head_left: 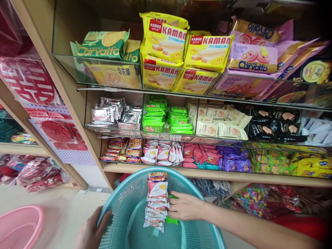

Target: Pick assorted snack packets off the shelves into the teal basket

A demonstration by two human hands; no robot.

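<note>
My left hand [97, 226] grips the left rim of a teal plastic basket [114, 197], thumb over the edge. Inside the basket, a row of white-and-pink snack packets [157, 204] lies lined up, with orange snack packets [157, 176] at its far end. My right hand [186, 206] reaches into the basket from the right, its fingers closed around green snack packets [171, 220] against the right side of that row. Only bits of green show above and below the fingers; the rest is hidden by the hand.
Clear-fronted shelves rise beyond the basket, holding yellow wafer packs [166, 41], green packets [154, 117], silver packets [103, 112] and white-and-pink packets [163, 152]. A pink basin [33, 221] stands on the floor at left. A wooden upright [64, 69] separates the shelves from red goods.
</note>
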